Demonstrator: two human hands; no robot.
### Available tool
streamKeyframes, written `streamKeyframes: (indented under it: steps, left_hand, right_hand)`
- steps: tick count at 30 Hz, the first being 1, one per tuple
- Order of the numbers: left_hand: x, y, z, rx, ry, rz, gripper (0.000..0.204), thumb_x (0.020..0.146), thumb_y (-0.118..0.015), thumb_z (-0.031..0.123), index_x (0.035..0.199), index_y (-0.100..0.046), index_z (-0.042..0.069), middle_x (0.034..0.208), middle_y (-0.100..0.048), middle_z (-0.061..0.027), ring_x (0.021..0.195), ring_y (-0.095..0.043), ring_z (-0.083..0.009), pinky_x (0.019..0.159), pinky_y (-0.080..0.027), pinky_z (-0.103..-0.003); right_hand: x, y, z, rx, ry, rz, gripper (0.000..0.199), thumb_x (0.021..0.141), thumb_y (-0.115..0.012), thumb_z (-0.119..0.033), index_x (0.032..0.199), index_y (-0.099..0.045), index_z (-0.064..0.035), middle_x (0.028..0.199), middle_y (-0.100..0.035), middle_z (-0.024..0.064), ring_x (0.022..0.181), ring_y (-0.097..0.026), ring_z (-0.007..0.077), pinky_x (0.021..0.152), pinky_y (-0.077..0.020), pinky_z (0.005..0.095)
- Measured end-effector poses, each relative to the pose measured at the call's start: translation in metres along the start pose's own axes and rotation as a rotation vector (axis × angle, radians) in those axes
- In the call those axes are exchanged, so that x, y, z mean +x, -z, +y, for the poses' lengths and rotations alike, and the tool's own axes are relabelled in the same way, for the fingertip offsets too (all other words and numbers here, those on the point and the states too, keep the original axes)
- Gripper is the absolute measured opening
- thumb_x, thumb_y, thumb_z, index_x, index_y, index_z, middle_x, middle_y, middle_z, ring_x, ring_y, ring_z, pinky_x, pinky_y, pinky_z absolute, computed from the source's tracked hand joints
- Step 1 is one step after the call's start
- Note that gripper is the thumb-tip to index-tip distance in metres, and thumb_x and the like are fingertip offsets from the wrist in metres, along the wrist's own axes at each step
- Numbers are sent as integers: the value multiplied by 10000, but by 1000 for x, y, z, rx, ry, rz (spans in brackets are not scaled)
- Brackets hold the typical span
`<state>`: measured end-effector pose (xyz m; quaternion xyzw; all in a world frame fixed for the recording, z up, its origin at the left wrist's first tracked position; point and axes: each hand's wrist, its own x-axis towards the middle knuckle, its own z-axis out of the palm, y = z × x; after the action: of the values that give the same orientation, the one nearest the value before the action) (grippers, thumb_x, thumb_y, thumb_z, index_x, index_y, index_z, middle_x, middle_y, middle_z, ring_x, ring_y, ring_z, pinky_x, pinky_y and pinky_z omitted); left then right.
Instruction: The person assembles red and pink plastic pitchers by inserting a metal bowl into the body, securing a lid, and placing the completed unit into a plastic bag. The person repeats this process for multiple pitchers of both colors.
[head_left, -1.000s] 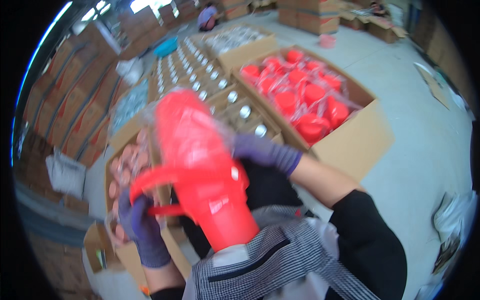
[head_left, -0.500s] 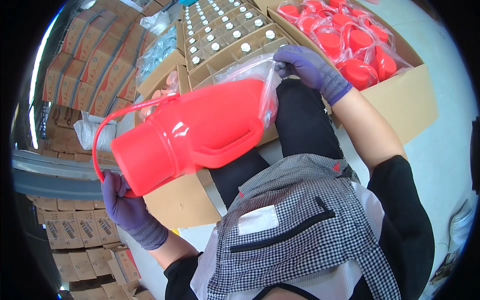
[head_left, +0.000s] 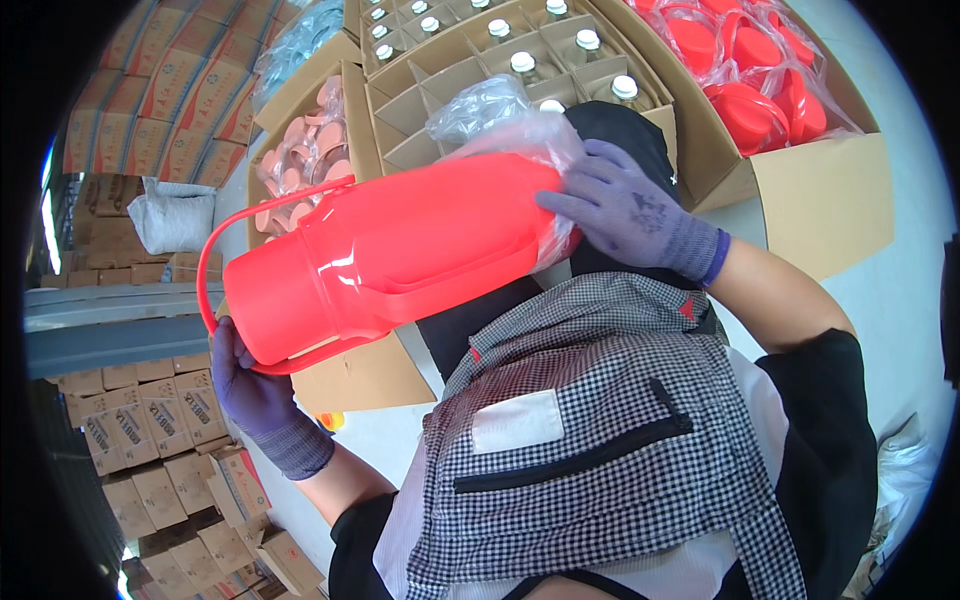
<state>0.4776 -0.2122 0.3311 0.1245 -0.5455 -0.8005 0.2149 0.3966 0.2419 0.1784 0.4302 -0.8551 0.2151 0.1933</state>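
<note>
Apron: one, chequered grey (head_left: 590,510), on the person's front, just below the red vessel in view.
Red vessel: one (head_left: 430,230), a handled flask-like body held above the lap, between the two hands. Long axis runs slantwise, narrow end low at the left, wide end high at the right.
Controlling relation: the wide end lies directly at the right hand; the narrow end points toward the left hand. Each hand is nearer its own end.
Left hand: gloved purple (head_left: 250,395), fingers closed on the red strap (head_left: 204,260) that loops off the vessel's narrow end.
Right hand: gloved purple (head_left: 635,210), fingers laid on the vessel's wide end and its film; whether they grip cannot be told.
Clear film: one visible bunch (head_left: 548,140), around the vessel's wide end, its loose part beyond.
Divided carton: one (head_left: 372,102), directly beyond the vessel; four capped bottles (head_left: 523,62) noted nearest, more behind.
Pink pieces: at least six (head_left: 296,130), in one carton left of and beyond the vessel; overlap prevents a full count.
Red pieces: at least five (head_left: 745,118), under film in one carton right of and beyond the vessel.
White sack: at least one (head_left: 172,220), well left of the vessel.
Stacked cartons: many (head_left: 160,90), farthest left of the vessel, not countable.
</note>
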Motion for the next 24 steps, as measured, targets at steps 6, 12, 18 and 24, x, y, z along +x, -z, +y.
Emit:
streamKeyframes:
  steps: [6,12,18,24]
  left_hand:
    - [12,-1,-8,-41,-11,23,176,1074,-544,94,1189,-592,-29,865,-532,5,720,-450,-63,677,-419,-214]
    - [10,-11,-9,22,-35,15,258,1084,-524,106,1276,-585,-56,993,-635,-42,812,-548,-69,766,-479,-232]
    - [3,-18,-11,61,-51,97,276,1094,-501,110,1288,-581,-69,1017,-645,-58,861,-590,-88,832,-503,-249]
    - [6,-18,-12,112,-70,4,214,1098,-496,118,1207,-577,-47,896,-544,-3,750,-475,-56,737,-443,-220]
  right_hand:
    - [-33,-2,9,-62,67,-25,212,856,-681,-182,1061,-713,-138,1071,-643,63,1179,-607,267,1211,-360,546]
    - [-31,-13,4,-72,56,-54,187,860,-678,-196,1026,-731,-127,1083,-642,56,1200,-593,269,1193,-383,528]
    - [-27,-19,-17,-74,149,-195,163,855,-692,-177,999,-750,-128,1101,-648,54,1204,-591,254,1162,-412,472]
    - [-32,-18,-22,91,9,-331,141,862,-714,-172,988,-776,-153,1054,-689,15,1171,-597,215,1171,-382,451]
